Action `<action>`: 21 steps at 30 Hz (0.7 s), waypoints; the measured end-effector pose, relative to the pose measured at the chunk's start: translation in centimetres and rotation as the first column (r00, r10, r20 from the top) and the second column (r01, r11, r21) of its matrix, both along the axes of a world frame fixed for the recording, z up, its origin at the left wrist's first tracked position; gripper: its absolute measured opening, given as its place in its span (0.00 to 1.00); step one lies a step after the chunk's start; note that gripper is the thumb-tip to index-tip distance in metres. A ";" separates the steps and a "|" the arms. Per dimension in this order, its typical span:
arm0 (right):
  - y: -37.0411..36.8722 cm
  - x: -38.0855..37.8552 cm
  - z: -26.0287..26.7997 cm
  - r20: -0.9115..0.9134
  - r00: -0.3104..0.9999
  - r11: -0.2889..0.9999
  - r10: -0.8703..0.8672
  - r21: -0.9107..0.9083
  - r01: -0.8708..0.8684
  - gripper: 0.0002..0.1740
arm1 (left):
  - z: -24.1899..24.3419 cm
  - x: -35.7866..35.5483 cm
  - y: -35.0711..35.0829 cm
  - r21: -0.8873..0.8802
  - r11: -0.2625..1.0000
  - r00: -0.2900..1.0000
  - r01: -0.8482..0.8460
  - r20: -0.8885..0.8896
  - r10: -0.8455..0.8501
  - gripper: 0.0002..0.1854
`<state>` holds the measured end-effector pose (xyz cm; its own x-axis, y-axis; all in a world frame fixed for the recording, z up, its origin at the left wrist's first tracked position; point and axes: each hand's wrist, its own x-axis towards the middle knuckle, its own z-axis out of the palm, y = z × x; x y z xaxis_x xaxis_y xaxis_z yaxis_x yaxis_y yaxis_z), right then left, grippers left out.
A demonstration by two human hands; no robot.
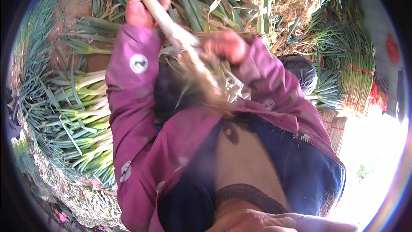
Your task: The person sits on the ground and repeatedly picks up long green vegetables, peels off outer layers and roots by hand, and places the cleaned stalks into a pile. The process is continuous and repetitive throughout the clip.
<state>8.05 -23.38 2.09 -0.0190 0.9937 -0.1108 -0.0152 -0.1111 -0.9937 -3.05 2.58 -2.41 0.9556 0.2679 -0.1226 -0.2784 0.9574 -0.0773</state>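
My left hand [141, 8] grips a large green onion [164, 22] around its pale stalk, just below where the green leaves start. The stalk slants down across my lap, and its brown, rooty lower end [209, 83] is blurred near my chest. My right hand [225, 45] is beside the middle of the stalk with fingers curled. Blur hides whether a strip of outer skin is between those fingers. Under both hands lie loose green onion leaves [193, 9] and dry husks.
Trimmed green onions [87, 116] lie in a row on the left. Untrimmed onions with tangled roots [280, 0] are heaped at the top right. Bundles tied with red bands [357, 71] stand at the right. Peeled scraps [70, 193] cover the ground at the lower left.
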 end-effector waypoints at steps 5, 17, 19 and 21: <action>-15.2 1.1 -0.7 -0.091 0.967 0.754 -0.237 -0.645 0.124 0.22 | -3.6 -1.9 9.1 0.296 0.941 0.979 -0.161 -0.073 0.191 0.20; -7.8 1.4 1.2 0.536 0.640 0.830 -0.551 0.272 0.487 0.27 | -0.1 1.1 3.4 0.450 0.795 0.648 -0.407 -0.472 0.598 0.12; -5.2 -0.5 0.7 0.852 0.405 0.936 -0.333 0.248 0.249 0.31 | 0.2 1.5 2.1 0.466 0.775 0.661 -0.426 -0.425 0.618 0.12; -4.4 -1.6 0.6 0.563 0.767 0.879 -0.308 -0.141 0.456 0.31 | 0.8 1.3 1.0 0.475 0.772 0.695 -0.422 -0.377 0.612 0.12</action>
<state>6.47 -27.77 2.70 0.4887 0.8385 -0.2410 0.3860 -0.4555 -0.8022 -1.73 3.58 -1.61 0.4801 0.8124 -0.3309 -0.6425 0.5825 0.4979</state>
